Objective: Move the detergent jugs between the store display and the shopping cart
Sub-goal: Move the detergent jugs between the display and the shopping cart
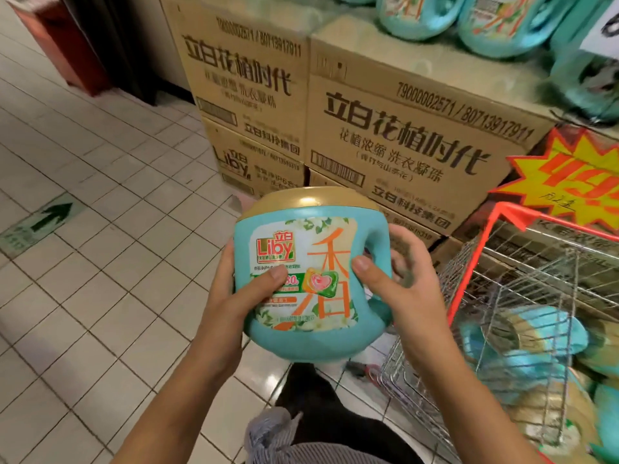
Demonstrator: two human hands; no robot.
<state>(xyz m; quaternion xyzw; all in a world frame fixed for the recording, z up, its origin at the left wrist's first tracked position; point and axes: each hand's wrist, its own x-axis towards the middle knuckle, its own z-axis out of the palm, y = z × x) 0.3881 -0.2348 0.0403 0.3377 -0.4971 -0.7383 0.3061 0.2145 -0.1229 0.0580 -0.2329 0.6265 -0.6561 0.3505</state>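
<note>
A teal detergent jug (311, 272) with a gold lid and a Liby label is held upright in front of me, above the floor and left of the cart. My left hand (231, 296) grips its left side, thumb across the label. My right hand (398, 279) grips the right side at the handle, thumb on the front. The wire shopping cart (522, 296) with a red rim stands at right and holds several teal jugs (522, 339). More teal jugs (415, 15) stand on the display of cardboard boxes at the top.
Stacked cardboard boxes (402, 135) form the display straight ahead. A yellow and red price sign (569, 182) hangs above the cart. White tiled floor (100, 262) with a green arrow sticker (47, 219) spreads to the left. My legs are below.
</note>
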